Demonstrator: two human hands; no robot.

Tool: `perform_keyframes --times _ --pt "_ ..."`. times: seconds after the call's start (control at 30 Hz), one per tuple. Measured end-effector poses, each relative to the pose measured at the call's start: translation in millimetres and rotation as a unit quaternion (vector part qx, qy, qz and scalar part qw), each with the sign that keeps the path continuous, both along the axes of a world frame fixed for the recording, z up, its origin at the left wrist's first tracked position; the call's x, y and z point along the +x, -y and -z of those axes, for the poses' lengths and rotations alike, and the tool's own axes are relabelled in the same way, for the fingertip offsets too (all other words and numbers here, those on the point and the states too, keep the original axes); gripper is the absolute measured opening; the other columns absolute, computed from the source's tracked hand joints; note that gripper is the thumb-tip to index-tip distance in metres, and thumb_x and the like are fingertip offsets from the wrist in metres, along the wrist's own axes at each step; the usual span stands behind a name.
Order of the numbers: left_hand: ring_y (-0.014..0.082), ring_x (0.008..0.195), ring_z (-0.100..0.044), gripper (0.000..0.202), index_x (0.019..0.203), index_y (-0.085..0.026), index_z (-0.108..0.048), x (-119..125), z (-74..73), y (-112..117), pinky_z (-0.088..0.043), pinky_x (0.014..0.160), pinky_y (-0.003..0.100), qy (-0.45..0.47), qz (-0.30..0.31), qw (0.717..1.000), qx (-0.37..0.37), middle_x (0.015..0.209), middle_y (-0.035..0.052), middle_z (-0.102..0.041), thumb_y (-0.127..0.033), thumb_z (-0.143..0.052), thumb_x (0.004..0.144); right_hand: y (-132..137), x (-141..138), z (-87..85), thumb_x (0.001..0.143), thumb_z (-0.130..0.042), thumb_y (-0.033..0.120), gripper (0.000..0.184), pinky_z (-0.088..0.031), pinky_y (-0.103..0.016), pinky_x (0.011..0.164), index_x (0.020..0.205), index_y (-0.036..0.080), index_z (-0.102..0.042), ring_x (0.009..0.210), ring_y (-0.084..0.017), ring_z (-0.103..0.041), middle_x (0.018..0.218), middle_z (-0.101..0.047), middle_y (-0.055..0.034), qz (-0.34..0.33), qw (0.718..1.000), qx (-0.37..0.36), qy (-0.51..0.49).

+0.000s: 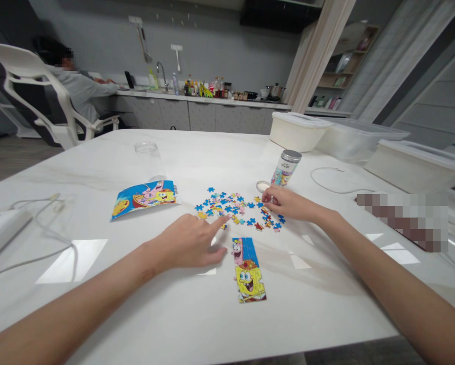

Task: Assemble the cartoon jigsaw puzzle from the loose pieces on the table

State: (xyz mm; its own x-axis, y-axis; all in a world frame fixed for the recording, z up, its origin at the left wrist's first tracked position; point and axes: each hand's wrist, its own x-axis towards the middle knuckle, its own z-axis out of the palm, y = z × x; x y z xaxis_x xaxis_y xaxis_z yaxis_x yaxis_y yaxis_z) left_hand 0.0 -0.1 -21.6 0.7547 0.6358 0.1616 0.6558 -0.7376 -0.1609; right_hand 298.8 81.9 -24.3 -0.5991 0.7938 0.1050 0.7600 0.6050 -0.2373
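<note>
Small, mostly blue cardboard jigsaw pieces (pixel 233 209) lie scattered just beyond the joined rectangular blue-and-yellow cartoon strip (pixel 248 276). They look light, thin and stiff, so I'd pinch the edges; the strip could split if lifted by 1 end. Left hand (pixel 191 241) is left of the strip, thumb and index apart, nothing between. Right hand (pixel 284 203) is beyond and right of it; can't tell if it's pinching a piece. Overlapping pieces are tough to make out.

Joined puzzle section (pixel 249 276): on table (pixel 155 314), before loose pieces (pixel 233 209).
Picture sheet (pixel 146 199): on table, left of pieces.
Jar (pixel 150 162): behind sheet.
Canister (pixel 285 170): behind pieces, to the right.
Lid (pixel 263 187): just left of canister.
Boxes (pixel 298 134): behind and right of canister.
</note>
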Motion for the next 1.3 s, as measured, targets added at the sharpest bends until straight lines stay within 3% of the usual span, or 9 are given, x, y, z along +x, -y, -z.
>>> perform_keyframes --times 0.17,0.27,0.37,0.5,0.63,0.87,0.97,1.17,1.3 --pt "0.0206 0.051 -0.059 0.06 0.116 -0.011 -0.059 -1 -2.3 -6 -0.026 0.046 0.029 -0.036 -0.119 0.992 -0.011 0.061 0.0076 -0.067 -0.061 -0.04 0.088 4 -5 -2.7 0.087 -0.052 0.025 0.017 -0.045 -0.031 0.068 0.099 0.016 -0.062 0.074 -0.019 -0.059 0.086 -0.065 -0.0063 0.036 0.999 0.037 -0.007" --pt "0.0223 0.057 -0.062 0.057 0.111 -0.015 -0.061 0 -4.1 -7 -0.03 0.048 0.029 -0.045 -0.145 0.988 -0.032 0.066 0.0083 -0.069 -0.061 -0.038 0.089 7 -10 -6.3 0.09 -0.049 0.03 0.027 -0.044 -0.032 0.07 0.072 0.018 -0.066 0.076 -0.019 -0.061 0.087 -0.068 -0.007 0.075 0.992 0.089 -0.042" --pt "0.0243 0.059 -0.063 0.056 0.113 -0.015 -0.06 1 -5.1 -5 -0.032 0.05 0.03 -0.046 -0.151 0.987 -0.043 0.067 0.009 -0.069 -0.061 -0.038 0.089 9 -13 -7.4 0.086 -0.044 0.016 0.039 -0.045 -0.032 0.074 0.05 0.019 -0.059 0.079 -0.019 -0.063 0.086 -0.071 -0.0066 0.095 0.985 0.116 -0.089" --pt "0.0258 0.059 -0.064 0.059 0.117 -0.014 -0.058 1 -4.5 -3 -0.033 0.05 0.031 -0.042 -0.154 0.986 -0.051 0.067 0.0094 -0.068 -0.061 -0.037 0.089 10 -13 -4.9 0.072 -0.046 0.006 0.028 -0.047 -0.031 0.07 0.061 0.019 -0.068 0.073 -0.019 -0.063 0.076 -0.07 -0.0051 0.099 0.977 0.146 -0.122" --pt "0.0269 0.061 -0.064 0.07 0.129 -0.01 -0.052 3 -4.2 -5 -0.033 0.05 0.031 -0.04 -0.183 0.981 -0.045 0.069 0.0102 -0.069 -0.064 -0.036 0.088 11 -14 -4.4 0.07 -0.046 0.006 0.03 -0.048 -0.031 0.068 0.07 0.019 -0.074 0.069 -0.019 -0.063 0.073 -0.068 -0.0052 0.111 0.971 0.164 -0.135" --pt "0.0287 0.07 -0.066 0.063 0.111 -0.011 -0.06 2 -9.0 -12 -0.034 0.053 0.032 -0.014 -0.278 0.959 -0.042 0.075 0.0126 -0.069 -0.063 -0.035 0.087 13 -17 -6.7 0.078 -0.042 0.01 0.034 -0.047 -0.032 0.074 0.05 0.019 -0.06 0.074 -0.02 -0.065 0.076 -0.072 -0.0063 0.099 0.97 0.161 -0.155" --pt "0.0295 0.073 -0.066 0.062 0.11 -0.011 -0.06 0 -9.8 -15 -0.036 0.054 0.032 -0.014 -0.29 0.955 -0.055 0.076 0.0132 -0.07 -0.063 -0.035 0.086 13 -18 -7.1 0.081 -0.042 0.013 0.037 -0.047 -0.032 0.074 0.049 0.019 -0.057 0.07 -0.019 -0.064 0.073 -0.07 -0.0068 0.106 0.969 0.164 -0.154" --pt "0.0277 0.071 -0.066 0.072 0.138 -0.013 -0.047 -7 -6.9 -23 -0.036 0.054 0.03 -0.018 -0.271 0.962 -0.033 0.077 0.0115 -0.071 -0.064 -0.037 0.088 13 -18 -5.6 0.083 -0.043 0.016 0.033 -0.044 -0.028 0.068 0.054 0.019 -0.058 0.069 -0.018 -0.062 0.068 -0.068 -0.0061 0.114 0.971 0.169 -0.123" --pt "0.0255 0.073 -0.067 0.05 0.118 -0.021 -0.065 -12 -2.7 -32 -0.039 0.057 0.029 -0.016 -0.246 0.968 -0.045 0.08 0.0106 -0.072 -0.048 -0.031 0.096 13 -19 -4.5 0.084 -0.043 0.018 0.034 -0.043 -0.027 0.067 0.054 0.019 -0.058 0.068 -0.017 -0.063 0.068 -0.068 -0.0063 0.123 0.972 0.168 -0.113"
